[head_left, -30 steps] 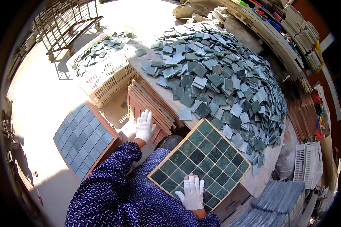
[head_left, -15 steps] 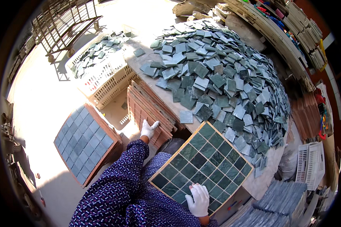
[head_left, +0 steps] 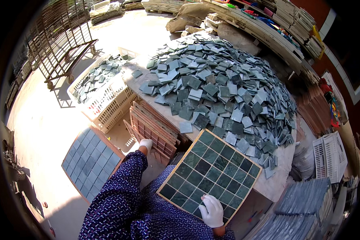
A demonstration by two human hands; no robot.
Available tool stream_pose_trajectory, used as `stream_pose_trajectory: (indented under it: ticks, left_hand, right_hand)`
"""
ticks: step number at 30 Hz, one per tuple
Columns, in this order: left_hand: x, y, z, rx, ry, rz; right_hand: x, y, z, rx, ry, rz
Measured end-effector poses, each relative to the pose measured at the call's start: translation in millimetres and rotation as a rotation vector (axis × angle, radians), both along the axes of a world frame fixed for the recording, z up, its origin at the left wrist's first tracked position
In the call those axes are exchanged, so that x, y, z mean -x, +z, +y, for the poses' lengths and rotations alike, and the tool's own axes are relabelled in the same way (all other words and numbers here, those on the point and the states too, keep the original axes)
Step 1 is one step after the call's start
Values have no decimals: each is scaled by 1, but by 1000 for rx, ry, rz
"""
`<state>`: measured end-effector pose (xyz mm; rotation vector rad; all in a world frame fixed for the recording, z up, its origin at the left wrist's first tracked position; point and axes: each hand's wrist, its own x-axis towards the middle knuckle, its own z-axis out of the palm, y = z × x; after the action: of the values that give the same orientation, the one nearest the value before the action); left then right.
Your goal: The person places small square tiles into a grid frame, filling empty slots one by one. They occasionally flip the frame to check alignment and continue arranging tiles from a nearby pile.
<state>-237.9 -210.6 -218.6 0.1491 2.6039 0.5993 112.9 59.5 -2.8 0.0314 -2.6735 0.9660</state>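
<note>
Left hand [head_left: 146, 145] now parting front board [head_left: 132, 131] from stack [head_left: 153, 127]

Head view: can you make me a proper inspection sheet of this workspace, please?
Surface: pale table, heaped with loose square stone tiles.
Job's things: green-tiled tray with tan rim; stack of reddish-brown trays; grey-tiled tray at the left.
Clutter: perforated crate holding more tiles; white basket at the right.
Hands: gloved left hand touches the stack's near side, grip unclear; gloved right hand rests on the green-tiled tray, loosely curled.
Cables: nothing seen.
Surroundings: wheeled metal cart, stacked boards.
</note>
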Motion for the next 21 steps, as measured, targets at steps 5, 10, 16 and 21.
stream_pose_trajectory:
  ticks: [5,10,16,21]
  left_hand:
    - [5,51,-101,-322,210,143]
    - [-68,189,-158,-717,222,315]
    - [-195,343,-146,-1121,258,465]
    - [-225,336,-135,-1239,292,461]
  right_hand:
    - [-16,7,9,75,-78,65]
    - [-6,14,6,334,-112,47]
    - [46,23,-30,1135,107,-230]
    - [85,53,-33,1716,414,-181]
